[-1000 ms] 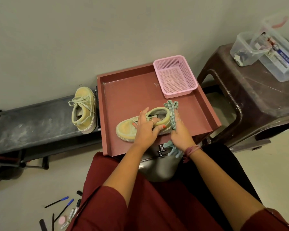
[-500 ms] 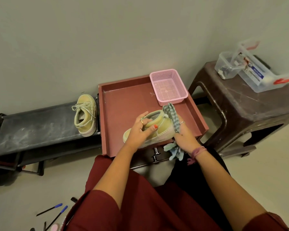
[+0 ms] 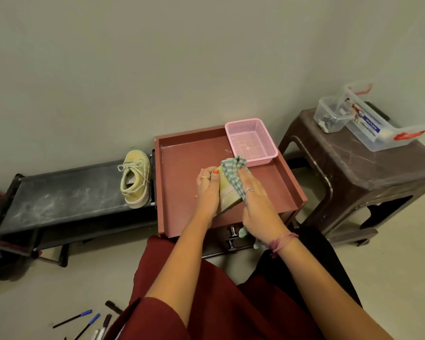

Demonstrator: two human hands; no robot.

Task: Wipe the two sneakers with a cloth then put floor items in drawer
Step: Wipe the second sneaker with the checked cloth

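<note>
Over the open red-brown drawer [image 3: 182, 153], my left hand [image 3: 207, 190] grips a pale yellow-green sneaker [image 3: 227, 196], tipped so its heel and sole face me. My right hand [image 3: 258, 207] presses a green checked cloth [image 3: 233, 168] against the sneaker's side, its fingers curled round the cloth; the cloth's tail hangs below my wrist. Most of this sneaker is hidden by my hands. The second sneaker [image 3: 135, 179], same colour with laces, stands upright on the black low rack [image 3: 59, 195] left of the drawer.
A pink mesh basket [image 3: 252, 142] sits in the drawer's far right corner. A brown plastic stool [image 3: 368, 173] on the right carries clear plastic boxes [image 3: 378, 121]. Several pens and markers [image 3: 88, 322] lie on the floor at lower left, beside my red clothing.
The sneaker has been lifted and turned from lying sideways to heel-up. My right hand with the cloth moved up over its side. The camera view has tilted upward, showing more wall.
</note>
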